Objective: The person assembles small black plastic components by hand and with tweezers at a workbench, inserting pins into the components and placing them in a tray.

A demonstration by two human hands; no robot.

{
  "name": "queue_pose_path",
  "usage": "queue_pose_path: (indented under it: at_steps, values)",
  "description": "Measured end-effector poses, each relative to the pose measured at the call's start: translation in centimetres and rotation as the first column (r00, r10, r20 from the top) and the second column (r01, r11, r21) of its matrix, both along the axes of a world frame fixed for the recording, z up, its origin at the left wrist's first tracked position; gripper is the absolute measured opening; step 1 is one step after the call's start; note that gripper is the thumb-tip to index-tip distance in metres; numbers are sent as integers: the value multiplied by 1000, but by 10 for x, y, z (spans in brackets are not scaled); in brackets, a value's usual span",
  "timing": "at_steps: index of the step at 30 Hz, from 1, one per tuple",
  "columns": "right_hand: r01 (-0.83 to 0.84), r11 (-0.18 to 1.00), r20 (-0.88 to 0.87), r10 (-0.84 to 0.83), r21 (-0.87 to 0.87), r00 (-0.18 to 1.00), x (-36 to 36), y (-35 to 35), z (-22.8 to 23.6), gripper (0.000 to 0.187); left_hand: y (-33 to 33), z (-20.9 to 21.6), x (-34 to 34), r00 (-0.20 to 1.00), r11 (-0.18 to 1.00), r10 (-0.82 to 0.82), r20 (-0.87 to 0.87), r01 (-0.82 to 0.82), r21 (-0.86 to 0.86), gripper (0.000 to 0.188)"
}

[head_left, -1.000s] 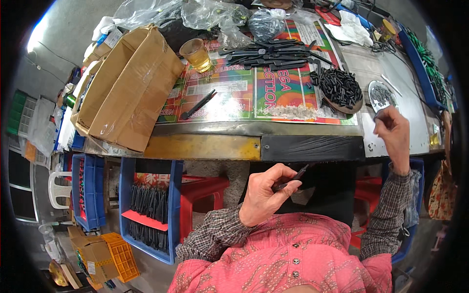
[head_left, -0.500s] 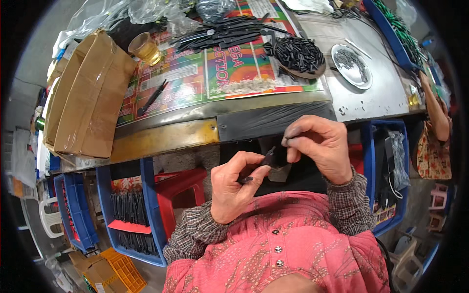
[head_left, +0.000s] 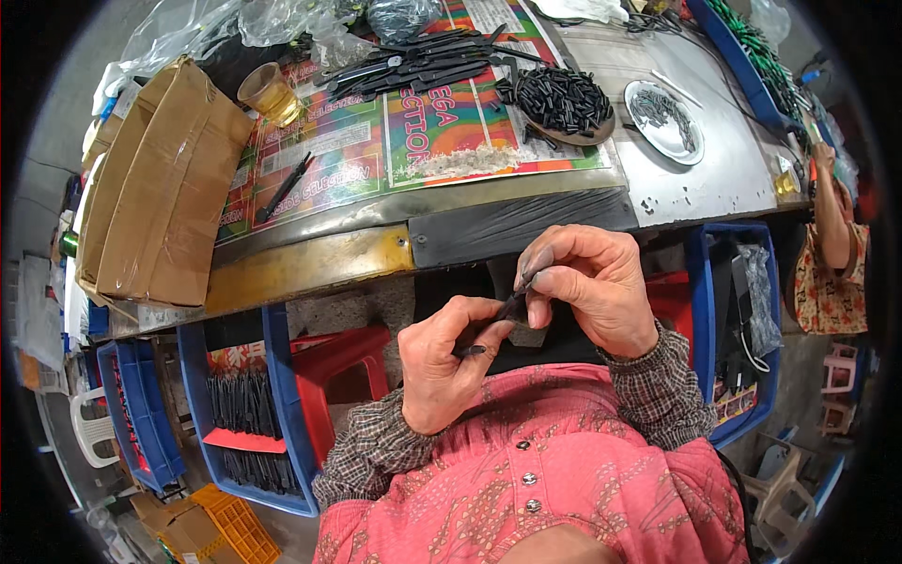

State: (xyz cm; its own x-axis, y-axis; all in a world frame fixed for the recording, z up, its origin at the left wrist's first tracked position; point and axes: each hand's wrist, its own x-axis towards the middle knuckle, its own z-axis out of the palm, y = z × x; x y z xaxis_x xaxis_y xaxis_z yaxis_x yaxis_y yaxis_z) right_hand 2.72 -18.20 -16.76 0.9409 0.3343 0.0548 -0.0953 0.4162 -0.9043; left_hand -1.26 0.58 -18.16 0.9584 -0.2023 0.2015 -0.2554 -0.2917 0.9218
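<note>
My left hand [head_left: 442, 362] is closed round a slim black piece [head_left: 512, 307], whose near end pokes out below the thumb. My right hand [head_left: 598, 287] is pinched, its fingertips at the far end of that piece; anything small between them is hidden. Both hands are in front of the table edge, above my lap. Past them on the table, a round dish [head_left: 590, 137] is heaped with short black tubes [head_left: 564, 101]. Right of it, a white oval plate [head_left: 672, 148] holds small grey metal bits [head_left: 660, 110].
Long black pieces [head_left: 423, 64] are piled at the back. A cup of yellowish liquid [head_left: 270, 94], a cardboard box [head_left: 169, 197] and a dark pen-like tool [head_left: 285, 188] are at left. Blue crates [head_left: 293, 404] and a red stool [head_left: 348, 362] stand below; another person's arm [head_left: 829, 211] shows far right.
My right hand has come left and closer to my left hand, its fingertips meeting the black piece's far end. The left hand keeps its grip. The whole view has shifted slightly.
</note>
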Motion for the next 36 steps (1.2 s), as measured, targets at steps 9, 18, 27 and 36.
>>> queue_pose_path:
  at_steps: [9,18,27,36]
  values:
    - [-58,998,-62,56,-18,996,2,-1,1,7,1,-2,0,999,1000,2,50,-3,3,11]
    - [18,963,121,16,-270,993,2,-1,13,4,-3,-7,1,984,998,42,176,-49,40,11]
    - [34,936,163,25,-350,986,3,2,10,4,-6,-12,4,971,993,84,222,-101,66,12]
    - [122,931,228,-44,-343,973,4,2,7,5,-4,-8,5,983,993,75,170,-89,78,13]
